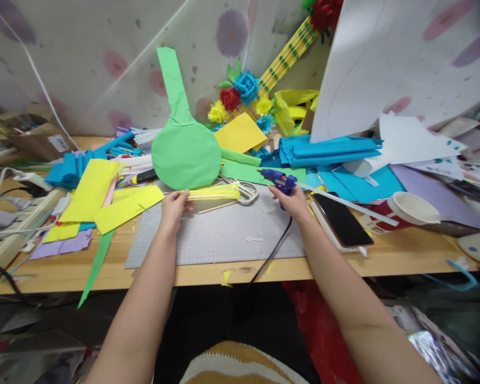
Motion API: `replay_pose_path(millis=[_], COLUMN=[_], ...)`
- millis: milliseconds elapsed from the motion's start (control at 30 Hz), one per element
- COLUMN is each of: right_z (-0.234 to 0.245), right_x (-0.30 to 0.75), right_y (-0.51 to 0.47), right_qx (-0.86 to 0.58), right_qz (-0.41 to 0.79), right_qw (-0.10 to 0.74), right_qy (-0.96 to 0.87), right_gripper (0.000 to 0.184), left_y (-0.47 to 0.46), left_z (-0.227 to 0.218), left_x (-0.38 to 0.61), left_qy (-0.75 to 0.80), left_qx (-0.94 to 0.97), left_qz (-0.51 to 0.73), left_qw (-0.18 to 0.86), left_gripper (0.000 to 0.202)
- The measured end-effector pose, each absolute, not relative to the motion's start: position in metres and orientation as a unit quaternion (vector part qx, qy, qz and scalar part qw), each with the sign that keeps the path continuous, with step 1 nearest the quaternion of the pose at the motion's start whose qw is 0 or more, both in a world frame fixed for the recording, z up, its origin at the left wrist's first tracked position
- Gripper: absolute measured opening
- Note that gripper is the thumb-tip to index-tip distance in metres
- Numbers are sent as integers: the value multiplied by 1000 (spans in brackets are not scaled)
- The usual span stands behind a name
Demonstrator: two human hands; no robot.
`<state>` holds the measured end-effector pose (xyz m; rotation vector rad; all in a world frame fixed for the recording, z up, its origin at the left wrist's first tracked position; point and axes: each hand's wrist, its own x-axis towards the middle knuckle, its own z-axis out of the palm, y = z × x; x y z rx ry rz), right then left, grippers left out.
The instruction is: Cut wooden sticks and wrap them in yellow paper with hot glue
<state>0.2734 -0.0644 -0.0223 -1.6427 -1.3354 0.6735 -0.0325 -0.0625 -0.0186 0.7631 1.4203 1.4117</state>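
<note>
My left hand (175, 207) pinches the near end of a long yellow paper strip (216, 192) that lies on the grey cutting mat (220, 234). My right hand (294, 202) is closed round the grip of a blue glue gun (278, 180), whose nozzle points left toward the strip. The gun's black cord (272, 250) runs down across the mat and over the table edge. A white glue stick (344, 201) sticks out of the gun to the right. A green guitar-shaped paper cutout (184, 144) rests just behind the strip.
Scissors (244, 191) lie between the hands. A black phone (342, 218) and a red-and-white paper cup (404, 209) sit to the right. Yellow paper sheets (104, 200), blue paper (328, 151), paper flowers (240, 96) and a power strip (12, 213) crowd the wooden table (404, 256).
</note>
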Motion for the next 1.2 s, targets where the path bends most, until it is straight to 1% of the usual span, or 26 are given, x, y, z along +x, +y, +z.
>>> replay_pose_path(millis=[167,300,367,467,567,633,733,833,900,1000,1200], right_z=[-33,-34,-30,-21,-8,1,13,14,7,-8,-25], right_x=[293,292,292,294,287,273,245,217,204,194,195], right_y=[-73,-77,-82,-95,-111,-116,-111,-93,-79,-63,-53], right_qx=[-742,-740,-739,-764,-775,-763,-725,-683,-610,-535,-534], right_qz=[173,151,109,30,35,46,27,62,83,72,56], right_qw=[361,316,305,243,157,125,136,161,192,218,238], right_qy=[-537,-575,-591,-597,-612,-633,-675,-710,-764,-813,-809], right_gripper=[49,53,54,49,39,35,29,18,8,14,11], left_y=[-62,-62,-62,-62,-62,-62,-63,-63,-63,-61,-60], left_z=[-18,-20,-20,-19,-18,-17,-16,-16,-17,-19,-22], left_x=[-32,-32,-32,-32,-31,-31,-30,-30,-31,-31,-32], left_qy=[573,567,560,546,534,531,530,530,532,534,527], left_qx=[306,301,302,304,302,297,294,294,291,292,303], left_qz=[582,584,587,592,598,602,607,607,607,605,604], left_qw=[489,497,502,509,515,517,515,514,513,513,516], left_gripper=[7,6,6,5,6,7,7,6,5,7,10])
